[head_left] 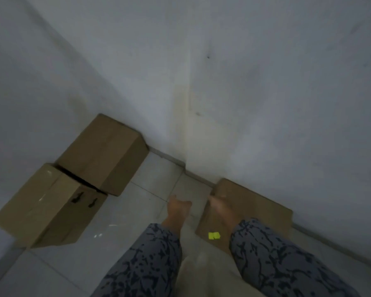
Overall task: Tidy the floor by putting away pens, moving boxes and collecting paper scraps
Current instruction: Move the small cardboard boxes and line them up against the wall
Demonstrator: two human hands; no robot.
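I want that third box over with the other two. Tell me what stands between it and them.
Nothing visible does. The box sits against the right wall, with the right hand at its near corner and the left hand beside it. Only bare floor tiles separate it from the two boxes by the left wall.

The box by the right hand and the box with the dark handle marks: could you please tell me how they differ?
The box by the right hand lies low against the right wall; the box with dark marks stands taller by the left wall. The right hand touches the low box; no hand touches the marked one. The low box carries a yellow scrap. Both are brown cardboard.
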